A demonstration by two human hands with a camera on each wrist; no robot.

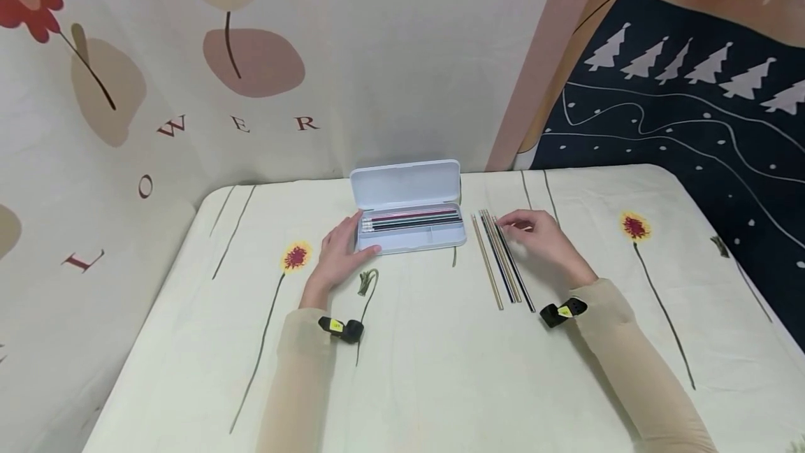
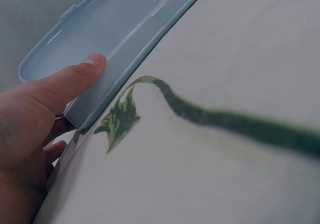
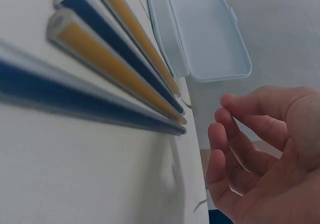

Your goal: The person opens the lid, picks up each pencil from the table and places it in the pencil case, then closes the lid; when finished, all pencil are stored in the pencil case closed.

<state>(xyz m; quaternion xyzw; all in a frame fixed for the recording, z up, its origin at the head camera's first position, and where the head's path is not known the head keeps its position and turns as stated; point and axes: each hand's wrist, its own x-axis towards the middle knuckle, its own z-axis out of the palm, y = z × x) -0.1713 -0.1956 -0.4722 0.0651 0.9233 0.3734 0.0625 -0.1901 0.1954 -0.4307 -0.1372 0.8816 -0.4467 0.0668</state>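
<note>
A pale blue pencil case (image 1: 409, 249) lies on the cloth with its lid (image 1: 405, 187) raised at the back. Several dark and coloured pencils (image 1: 411, 221) lie lengthwise inside. My left hand (image 1: 337, 254) grips the case's left end, the thumb (image 2: 82, 79) on its front wall and the other fingers partly hidden at the side. To the right of the case, several loose pencils, gold (image 1: 488, 262) and dark blue (image 1: 513, 264), lie side by side. Just beyond their far ends hovers my right hand (image 1: 544, 238), fingers loosely bent, nothing between thumb and fingertips.
A white cloth printed with flowers (image 1: 635, 226) covers the table (image 1: 415, 369). Behind it hangs a pale curtain (image 1: 402, 89) with printed letters, and a dark one with white trees (image 1: 654, 61) hangs at the right.
</note>
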